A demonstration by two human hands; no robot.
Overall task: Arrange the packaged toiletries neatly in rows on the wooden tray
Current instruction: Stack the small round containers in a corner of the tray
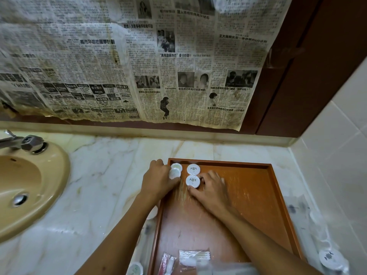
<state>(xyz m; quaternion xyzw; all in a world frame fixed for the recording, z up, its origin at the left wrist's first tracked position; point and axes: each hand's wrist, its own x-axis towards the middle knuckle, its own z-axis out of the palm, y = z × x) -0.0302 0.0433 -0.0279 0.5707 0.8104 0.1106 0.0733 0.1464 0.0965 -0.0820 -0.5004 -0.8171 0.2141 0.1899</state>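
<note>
A wooden tray [248,187] lies on the marble counter. In its far left corner sit four round white soap packets: one with a green tint [176,167], one plain [174,173], and two with a dark emblem [193,169] [192,181]. My left hand [158,177] holds the plain packet at the tray's left rim. My right hand [211,188] pinches the nearer emblem packet between thumb and fingers. At the tray's near end lie a clear packet of cotton buds [194,257] and a red-striped packet [165,263].
A tan sink [29,187] with a metal tap [23,142] is at the left. More round packets lie on the counter at the near left [135,268] and near right [330,259]. Newspaper covers the wall behind; tiled wall stands right.
</note>
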